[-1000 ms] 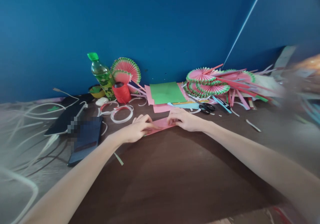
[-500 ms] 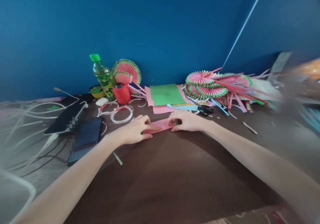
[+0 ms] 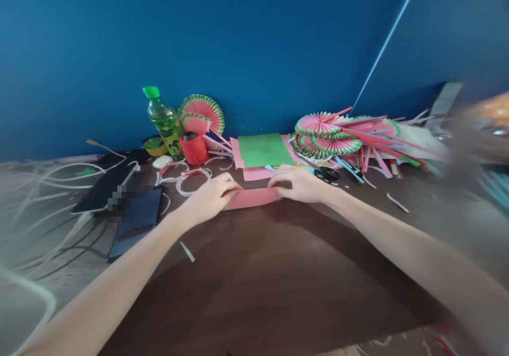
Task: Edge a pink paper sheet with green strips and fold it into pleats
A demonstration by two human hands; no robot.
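Observation:
A narrow piece of pink paper spans the gap between my two hands, just above or on the brown table; which of these I cannot tell. My left hand pinches its left end near the upper corner, thumb and fingers together. At the other end, my right hand grips the upper right corner the same way. Just behind the hands lie a green sheet and pink sheets. Black-handled scissors rest to the right of my right hand.
Folded pink-and-green paper fans and paper strips pile up at the back right. A green-capped bottle, a red spool and tape rolls stand left. Dark flat devices and white cables lie further left.
The pink paper's face has come more into view as both hands shifted their hold from its lower edge to its upper corners. My left hand moved slightly left and up.

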